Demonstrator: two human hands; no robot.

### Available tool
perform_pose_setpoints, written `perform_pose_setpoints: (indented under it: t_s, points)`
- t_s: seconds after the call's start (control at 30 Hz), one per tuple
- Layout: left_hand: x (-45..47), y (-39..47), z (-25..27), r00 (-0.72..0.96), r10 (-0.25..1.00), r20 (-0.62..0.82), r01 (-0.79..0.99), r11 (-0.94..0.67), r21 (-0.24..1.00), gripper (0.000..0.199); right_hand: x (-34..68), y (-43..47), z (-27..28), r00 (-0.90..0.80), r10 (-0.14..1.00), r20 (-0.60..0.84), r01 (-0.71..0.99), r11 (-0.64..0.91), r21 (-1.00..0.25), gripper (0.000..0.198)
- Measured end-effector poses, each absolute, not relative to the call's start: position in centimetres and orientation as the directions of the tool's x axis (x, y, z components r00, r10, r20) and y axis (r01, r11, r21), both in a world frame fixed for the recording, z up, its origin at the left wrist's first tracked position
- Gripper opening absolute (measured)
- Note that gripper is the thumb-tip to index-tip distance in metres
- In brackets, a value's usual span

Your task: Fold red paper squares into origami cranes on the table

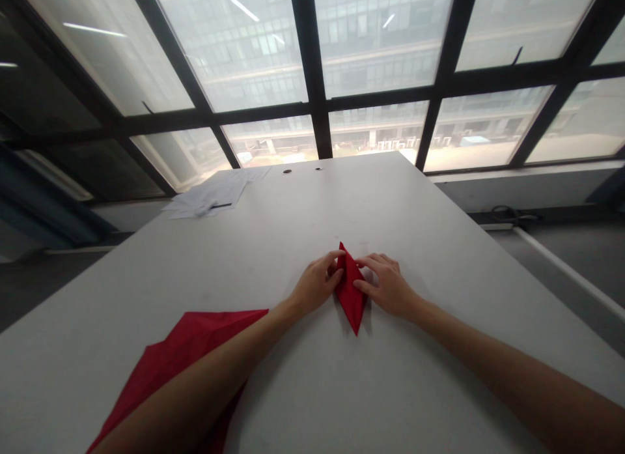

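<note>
A folded red paper (351, 294), narrow and diamond-shaped with pointed ends, is between my two hands over the white table (293, 376). On its left edge, my left hand (315, 281) grips it between thumb and fingers. My right hand (385, 281) pinches the opposite edge, its thumb lying on the front face. One tip points away from me and the other towards me. Under my left forearm lies a larger red sheet (180, 343) with creases, partly hidden by the arm.
White papers (215, 193) lie loosely stacked at the table's far left, a dark pen (221, 206) on them. Two small holes, one a round cable hole (287, 172), sit near the far edge. Black-framed windows (371, 43) rise behind the table, and a cable (510, 214) lies coiled beyond its right side.
</note>
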State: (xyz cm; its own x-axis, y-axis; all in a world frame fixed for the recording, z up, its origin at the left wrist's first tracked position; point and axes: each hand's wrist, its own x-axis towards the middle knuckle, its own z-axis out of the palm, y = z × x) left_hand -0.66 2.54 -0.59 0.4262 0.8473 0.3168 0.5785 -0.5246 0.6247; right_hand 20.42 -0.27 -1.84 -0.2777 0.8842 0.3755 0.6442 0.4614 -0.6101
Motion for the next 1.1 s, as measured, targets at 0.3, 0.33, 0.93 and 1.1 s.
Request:
perform_pose_setpoints:
  t_s: [0.3, 0.33, 0.93, 1.1]
  points:
    - [-0.84, 2.31, -0.37, 0.412, 0.825, 0.388, 0.465, -0.556, 0.688, 0.038, 20.34, -0.36, -1.73, -0.168, 0.891, 0.422, 0.569, 0.437, -0.696, 0.038]
    - [-0.85, 2.27, -0.38, 0.435, 0.809, 0.396, 0.467, -0.579, 0.669, 0.039, 20.25, -0.48, -1.62, -0.168, 0.889, 0.425, 0.563, 0.441, -0.699, 0.043]
    - [-1.15, 1.93, -0.21, 0.575, 0.716, 0.397, 0.391, -0.666, 0.635, 0.036, 20.11, -0.37, -1.36, -0.104, 0.956, 0.273, 0.435, 0.291, -0.852, 0.014]
    - [-1.05, 1.93, -0.25, 0.570, 0.714, 0.407, 0.398, -0.673, 0.624, 0.034, 20.27, -0.30, -1.20, -0.057, 0.963, 0.262, 0.393, 0.263, -0.881, 0.017]
